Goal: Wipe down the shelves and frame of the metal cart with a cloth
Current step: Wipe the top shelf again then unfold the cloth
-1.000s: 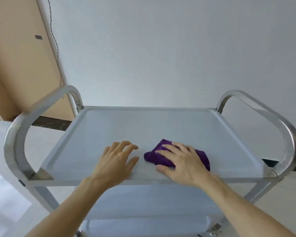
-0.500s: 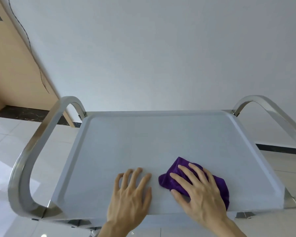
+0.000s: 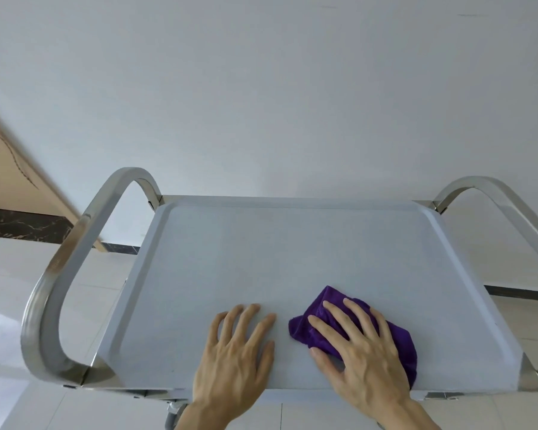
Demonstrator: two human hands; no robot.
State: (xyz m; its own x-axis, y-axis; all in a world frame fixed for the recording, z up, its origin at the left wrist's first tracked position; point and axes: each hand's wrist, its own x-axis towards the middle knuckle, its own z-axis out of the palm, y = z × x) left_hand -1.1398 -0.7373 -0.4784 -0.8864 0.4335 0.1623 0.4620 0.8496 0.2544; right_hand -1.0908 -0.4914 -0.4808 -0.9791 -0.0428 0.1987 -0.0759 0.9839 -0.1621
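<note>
Cloth (image 3: 395,336) bunched lengthwise near-right, right hand (image 3: 359,352) flat on it, left hand (image 3: 235,352) splayed.

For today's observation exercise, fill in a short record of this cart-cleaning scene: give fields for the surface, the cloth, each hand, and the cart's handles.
Surface: top shelf of a metal cart, grey, raised rim, bare apart from hands and cloth
Cloth: purple cloth, bunched, lying near the front edge, right of centre
Right hand: flat on top of the cloth, fingers spread
Left hand: flat on the bare shelf beside the cloth, not touching it
Handles: curved left handle and right handle, one at each end
Floor: pale tiles
</note>
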